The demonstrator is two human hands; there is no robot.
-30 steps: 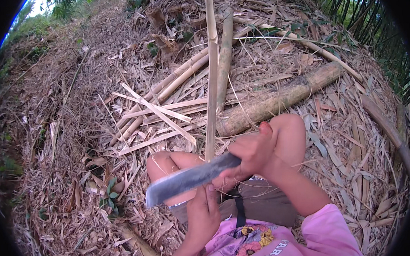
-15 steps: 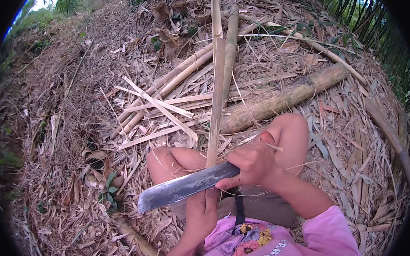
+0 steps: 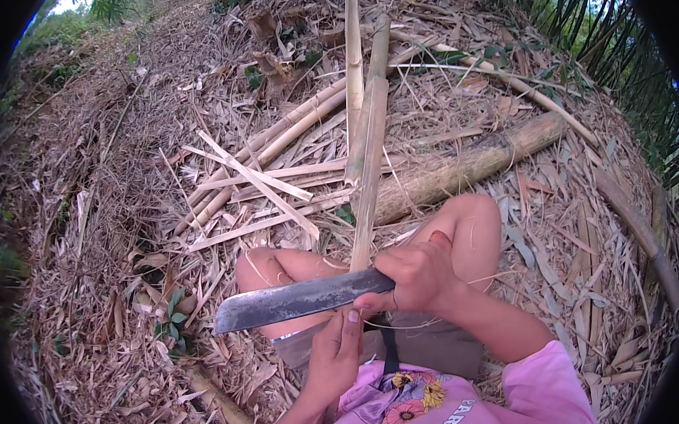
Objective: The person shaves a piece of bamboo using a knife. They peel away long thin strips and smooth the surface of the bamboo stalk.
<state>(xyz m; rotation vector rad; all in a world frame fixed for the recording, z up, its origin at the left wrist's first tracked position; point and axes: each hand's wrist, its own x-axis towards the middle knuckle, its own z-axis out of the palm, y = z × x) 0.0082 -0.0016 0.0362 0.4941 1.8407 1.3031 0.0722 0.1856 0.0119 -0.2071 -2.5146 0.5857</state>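
Observation:
My right hand is closed round the grip end of a machete, its thumb along the near side. The broad dark blade points left, lying across a long split bamboo strip that runs away from me between my bent knees. Just under the blade, my left hand pinches at the strip's near end, thumb and fingers pressed together. The blade covers that end, so the grip is only partly seen. Thin curled bamboo shavings hang about my right hand and leg.
A thick bamboo log lies beyond my right knee. Several pale strips cross over thin poles ahead to the left. Another split piece and a greenish pole stretch away. Stumps stand farther off amid dry leaves.
The strip's far end has swung to the right, uncovering more of the pieces behind it. The machete blade has shifted slightly left and up with its tip raised; both hands keep their holds.

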